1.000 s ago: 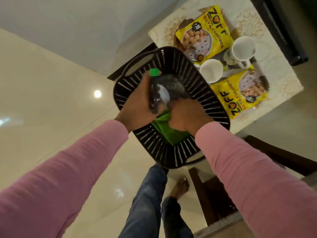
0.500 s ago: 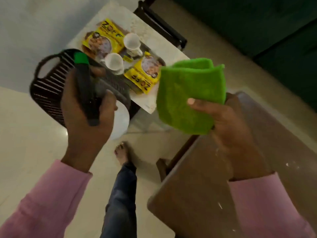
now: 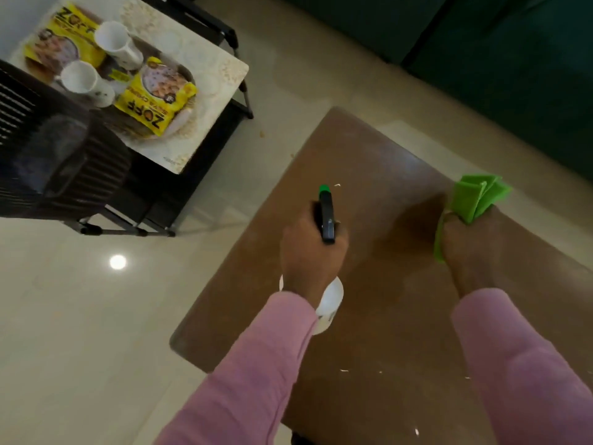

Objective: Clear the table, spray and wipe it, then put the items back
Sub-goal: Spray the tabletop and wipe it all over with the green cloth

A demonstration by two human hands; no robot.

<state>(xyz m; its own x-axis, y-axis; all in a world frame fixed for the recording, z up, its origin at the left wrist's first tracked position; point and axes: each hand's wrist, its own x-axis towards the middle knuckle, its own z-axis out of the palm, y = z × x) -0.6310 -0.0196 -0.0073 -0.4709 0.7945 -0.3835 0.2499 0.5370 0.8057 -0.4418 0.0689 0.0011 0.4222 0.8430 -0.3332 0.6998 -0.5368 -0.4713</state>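
Holding tight, my left hand is curled round the neck of the spray bottle, and its green tip points to 12 o'clock over the brown table. My right hand, at 3 o'clock from the bottle, is bunched round the folded green cloth, low by the table top; I cannot tell if it touches. I think spraying comes now. To do it well, I should aim the tip down at the wood, give little puffs all over, and keep the cloth dry until I wipe. White crumbs lie near 6 o'clock, so that end needs spray too. My hand hides the trigger, and my wrist covers most of the bottle's white tummy. The mugs and yellow packets on the small table at 10 o'clock look blurry, and the black basket is cut off at 9 o'clock.
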